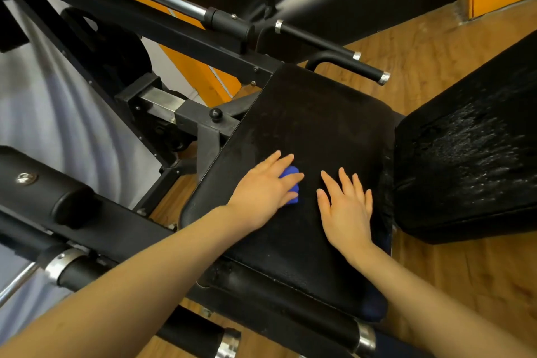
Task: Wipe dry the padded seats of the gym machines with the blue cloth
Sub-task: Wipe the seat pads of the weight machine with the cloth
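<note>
Black grainy vinyl seat (308,125); left hand (261,192) presses bunched blue cloth (290,183), right hand (345,209) flat, fingers spread.

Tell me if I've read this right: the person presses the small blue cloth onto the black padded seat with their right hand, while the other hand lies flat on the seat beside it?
Not quite. The head view shows the small blue cloth under the left hand, which presses it onto the black padded seat. The right hand is the one lying flat on the seat beside it, holding nothing.
</note>
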Available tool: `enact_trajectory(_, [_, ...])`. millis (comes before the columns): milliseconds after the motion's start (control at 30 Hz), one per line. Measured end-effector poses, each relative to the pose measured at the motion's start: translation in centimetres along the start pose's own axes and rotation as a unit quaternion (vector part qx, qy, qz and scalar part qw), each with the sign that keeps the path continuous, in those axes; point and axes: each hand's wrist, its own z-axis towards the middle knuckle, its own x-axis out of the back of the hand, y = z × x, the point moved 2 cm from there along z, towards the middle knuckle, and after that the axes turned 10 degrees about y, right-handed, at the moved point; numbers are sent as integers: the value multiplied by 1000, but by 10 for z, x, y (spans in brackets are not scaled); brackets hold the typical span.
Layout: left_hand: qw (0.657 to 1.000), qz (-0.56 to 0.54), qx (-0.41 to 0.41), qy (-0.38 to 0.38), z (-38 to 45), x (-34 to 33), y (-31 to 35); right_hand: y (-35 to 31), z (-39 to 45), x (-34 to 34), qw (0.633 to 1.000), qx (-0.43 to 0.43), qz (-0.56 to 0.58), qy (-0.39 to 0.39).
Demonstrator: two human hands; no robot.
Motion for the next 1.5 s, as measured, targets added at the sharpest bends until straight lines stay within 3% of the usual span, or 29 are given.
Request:
enact_trajectory(267, [998,-8,55,12,49,-10,-18,1,0,-2,1000,1,-18,-10])
enact_trajectory(767, [993,-70,-98,-16,-43,-3,-20,-8,0,3,999,-30,-6,-19])
enact_trajectory(1000, [996,-19,22,86,45,4,-55,-14,-4,-1,999,-31,-12,-35])
enact_trajectory(1200, [998,17,64,23,89,-12,-80,-13,-4,-5,999,-26,-20,-35])
enact_trajectory(1500, [997,-24,62,29,51,4,-62,-15,-4,-3,999,-29,-17,-39])
